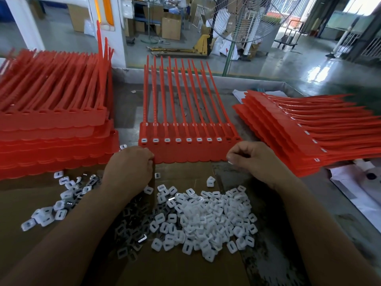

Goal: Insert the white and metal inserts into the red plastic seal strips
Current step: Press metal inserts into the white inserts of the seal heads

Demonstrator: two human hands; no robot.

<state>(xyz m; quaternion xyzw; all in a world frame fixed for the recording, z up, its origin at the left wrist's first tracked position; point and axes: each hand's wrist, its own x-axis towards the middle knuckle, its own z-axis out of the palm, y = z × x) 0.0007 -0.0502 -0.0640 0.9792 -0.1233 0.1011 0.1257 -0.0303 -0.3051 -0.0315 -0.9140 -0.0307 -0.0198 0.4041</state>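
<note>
While both forearms reach forward over the loose inserts on the cardboard, the left hand lies knuckles up, fingers curled round the near left corner of the middle strip; the right hand curls at the strip's near right edge, fingertips drawn together; whether they pinch an insert I cannot tell; white inserts fill eight sockets from the strip's left.
</note>
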